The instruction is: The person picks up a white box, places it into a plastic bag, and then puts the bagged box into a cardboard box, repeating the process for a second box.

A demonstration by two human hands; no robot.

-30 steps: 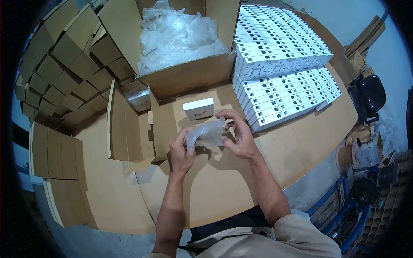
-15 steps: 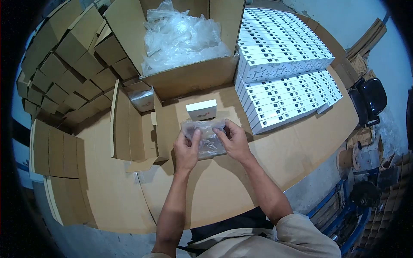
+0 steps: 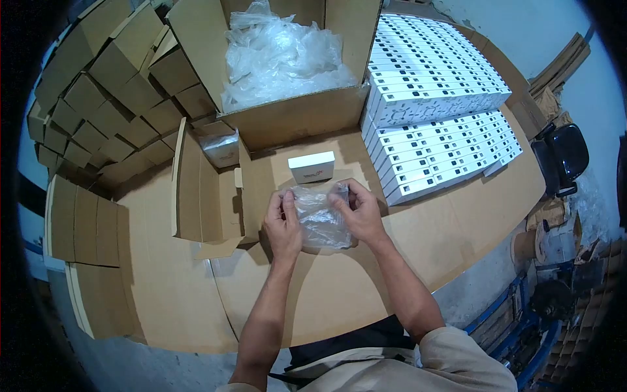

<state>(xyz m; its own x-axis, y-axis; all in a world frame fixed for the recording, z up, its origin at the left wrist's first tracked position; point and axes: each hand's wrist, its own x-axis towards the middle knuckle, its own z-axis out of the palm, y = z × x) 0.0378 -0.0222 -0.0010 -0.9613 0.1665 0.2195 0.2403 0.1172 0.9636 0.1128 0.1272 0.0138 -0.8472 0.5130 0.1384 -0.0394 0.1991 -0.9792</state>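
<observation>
A clear plastic bag (image 3: 322, 222) is stretched between my hands above the cardboard-covered table. My left hand (image 3: 283, 225) pinches its left side near the top, thumb on the front. At the upper right edge, my right hand (image 3: 358, 210) has its fingers closed on the same bag. Just beyond the bag a small white box (image 3: 311, 167) with reddish and dark print stands upright on the table. Left of my hands is an open cardboard carton (image 3: 208, 196), with a plastic-wrapped white box (image 3: 221, 149) at its far end.
A large carton (image 3: 297, 117) full of clear plastic bags (image 3: 284, 59) stands at the back. Stacked rows of white boxes (image 3: 437, 104) are at the back right. Brown cartons (image 3: 108, 111) are piled at the left, and a black chair (image 3: 565, 153) is beyond the right table edge.
The bag's lower part hangs further down and shows more of its width. My right hand has shifted slightly right. The whole view has moved a little.
</observation>
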